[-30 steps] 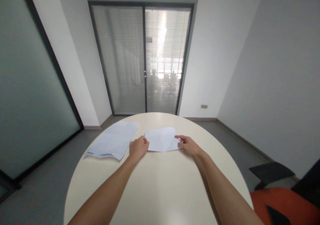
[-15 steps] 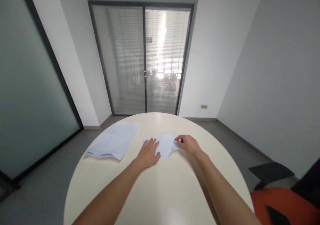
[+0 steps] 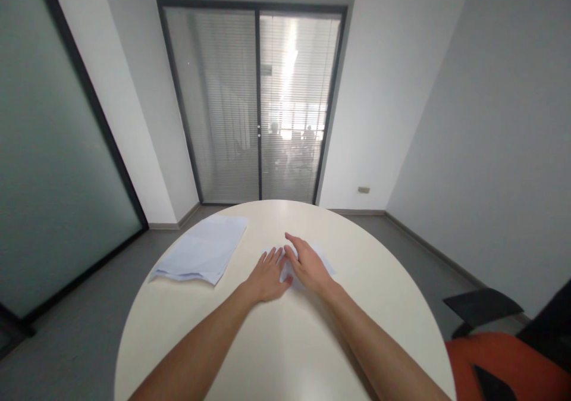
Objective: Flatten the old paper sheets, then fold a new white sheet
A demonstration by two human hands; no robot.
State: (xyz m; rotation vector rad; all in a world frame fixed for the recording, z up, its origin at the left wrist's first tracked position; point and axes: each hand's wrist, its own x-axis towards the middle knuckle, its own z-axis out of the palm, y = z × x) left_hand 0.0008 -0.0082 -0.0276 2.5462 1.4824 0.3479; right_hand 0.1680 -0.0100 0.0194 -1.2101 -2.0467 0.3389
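A small folded sheet of white paper [image 3: 325, 259] lies near the middle of the round table, mostly covered by my hands. My left hand [image 3: 267, 276] rests flat on its left part, fingers spread. Over the middle of the sheet is my right hand [image 3: 308, 265], its fingers stretched out toward the left and close to the left fingertips. Whether the right hand presses on the paper or hovers just above it I cannot tell. To the left lies a stack of white paper sheets [image 3: 205, 247], apart from both hands.
The round cream table [image 3: 276, 353] fills the lower middle. An orange chair with black armrests [image 3: 499, 353] stands at the right, close to the table's edge. Beyond the table is a glass door with blinds [image 3: 214, 109]; a frosted glass panel [image 3: 57, 151] is at the left.
My right hand has left the paper's right edge, where its fingers were pinched, and moved left over the sheet with fingers extended. My left hand has barely moved.
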